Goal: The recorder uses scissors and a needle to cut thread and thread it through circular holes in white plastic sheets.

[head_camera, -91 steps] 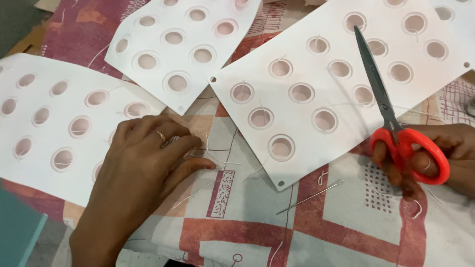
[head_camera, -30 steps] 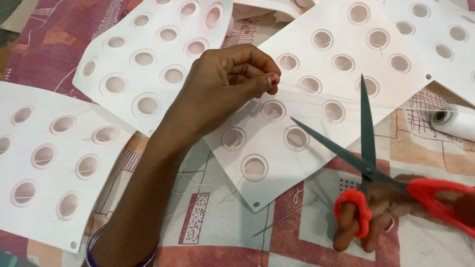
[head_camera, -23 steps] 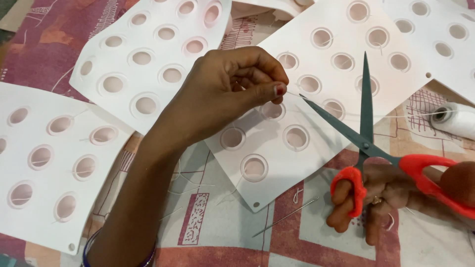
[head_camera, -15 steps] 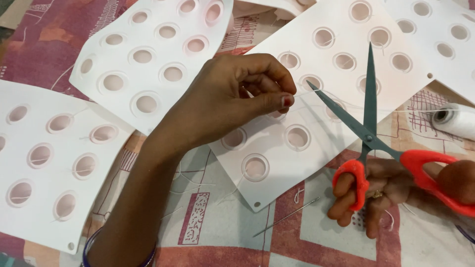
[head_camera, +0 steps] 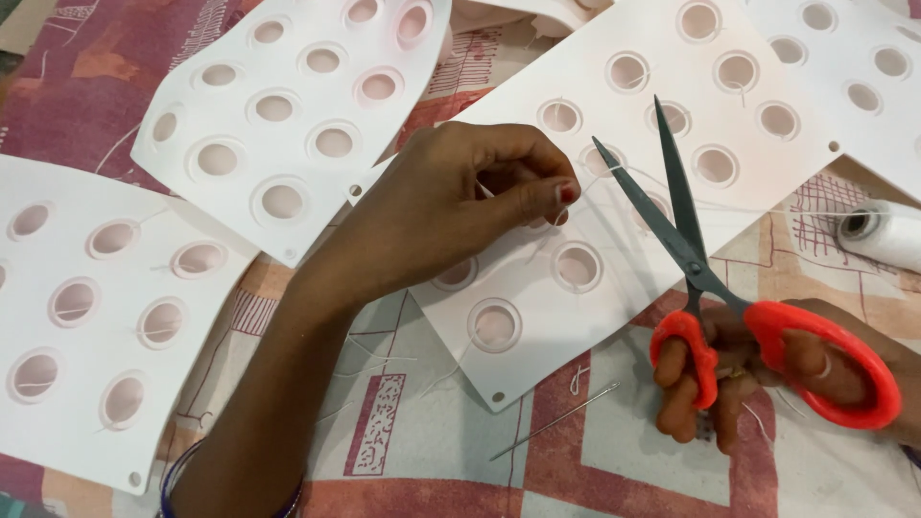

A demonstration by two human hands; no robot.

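Your left hand (head_camera: 451, 206) is pinching a thin white thread (head_camera: 600, 180) over the white holed sheet (head_camera: 614, 221); your right hand (head_camera: 767, 369) is gripping red-handled scissors (head_camera: 710, 288), blades spread.

A patterned cloth (head_camera: 614, 451) in dull red, pink and grey blocks covers the surface that carries everything. Three white sheets with rows of round holes lie flat on it: one at the left edge (head_camera: 67, 384), one at the top (head_camera: 278, 144) overlapping the first, and a large one (head_camera: 652, 125) reaching to the upper right. A needle (head_camera: 556, 420) lies on the cloth just below the large sheet's corner. A white thread spool (head_camera: 883, 233) rests at the right edge. Loose thread ends (head_camera: 369, 357) are scattered on the cloth.
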